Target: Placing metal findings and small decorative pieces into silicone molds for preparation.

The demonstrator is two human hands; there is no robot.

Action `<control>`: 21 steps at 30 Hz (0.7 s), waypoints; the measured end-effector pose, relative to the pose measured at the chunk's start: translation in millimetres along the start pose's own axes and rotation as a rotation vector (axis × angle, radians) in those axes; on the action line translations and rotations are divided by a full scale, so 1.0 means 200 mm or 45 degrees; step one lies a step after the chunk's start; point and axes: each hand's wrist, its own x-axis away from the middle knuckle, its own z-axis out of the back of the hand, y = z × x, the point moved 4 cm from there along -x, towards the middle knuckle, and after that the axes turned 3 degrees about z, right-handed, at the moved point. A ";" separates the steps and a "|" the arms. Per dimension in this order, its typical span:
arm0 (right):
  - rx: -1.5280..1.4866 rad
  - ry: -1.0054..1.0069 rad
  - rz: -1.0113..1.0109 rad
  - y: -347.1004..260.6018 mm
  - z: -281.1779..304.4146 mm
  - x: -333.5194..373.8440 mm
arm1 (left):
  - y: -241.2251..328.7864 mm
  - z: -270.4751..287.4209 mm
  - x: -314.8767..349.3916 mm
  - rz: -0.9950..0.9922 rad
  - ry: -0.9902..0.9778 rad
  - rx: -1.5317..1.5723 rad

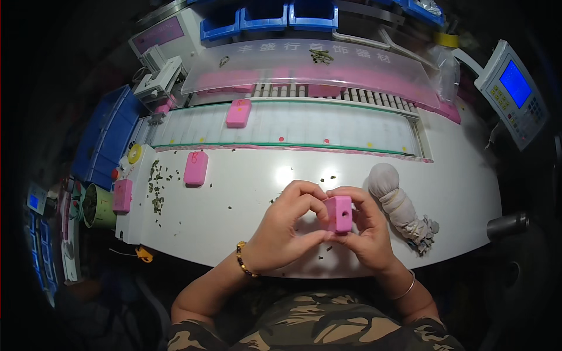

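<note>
Above the near part of the white table, a pink rubber mould (342, 214) is held between both hands, its end with a dark round hole facing me. My left hand (293, 219) closes its fingertips and thumb on the mould's left side. On the other side, my right hand (366, 228) grips it with curled fingers and thumb. Another pink mould with a red mark (196, 168) lies to the left on the table. One more pink mould (239, 113) rests on the long white conveyor tray (328, 126) behind. Small dark green bits (157, 187) are scattered on the table.
A tied white cloth bundle (393, 196) lies right of my hands. At far right stands a control panel with a blue screen (515, 85). A clear cover sheet (263, 61) spans rollers and more pink moulds. A pink mould (122, 196) sits at left, near a green bucket (100, 207).
</note>
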 end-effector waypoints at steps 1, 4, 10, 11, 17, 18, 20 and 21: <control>0.135 0.031 0.109 -0.02 0.03 0.00 | -0.01 0.01 -0.01 0.013 -0.009 -0.037; 0.573 0.003 0.263 -0.08 0.08 -0.01 | -0.12 -0.02 0.05 0.639 -0.140 0.676; 0.459 -0.172 0.393 -0.14 -0.03 -0.02 | -0.09 -0.16 0.05 0.646 -0.326 0.959; 0.385 -0.149 0.327 -0.13 -0.03 -0.02 | -0.09 -0.17 0.06 0.665 -0.283 1.012; -0.284 0.209 -0.079 -0.02 -0.04 0.02 | -0.08 -0.22 0.06 0.677 -0.157 0.957; -0.390 0.281 -0.132 0.01 -0.04 0.03 | -0.09 -0.23 0.06 0.599 -0.169 0.862; -0.424 0.311 -0.140 0.01 -0.05 0.02 | -0.08 -0.23 0.07 0.681 -0.170 0.838; -0.465 0.337 -0.152 0.02 -0.06 0.02 | -0.08 -0.22 0.07 0.764 -0.169 0.814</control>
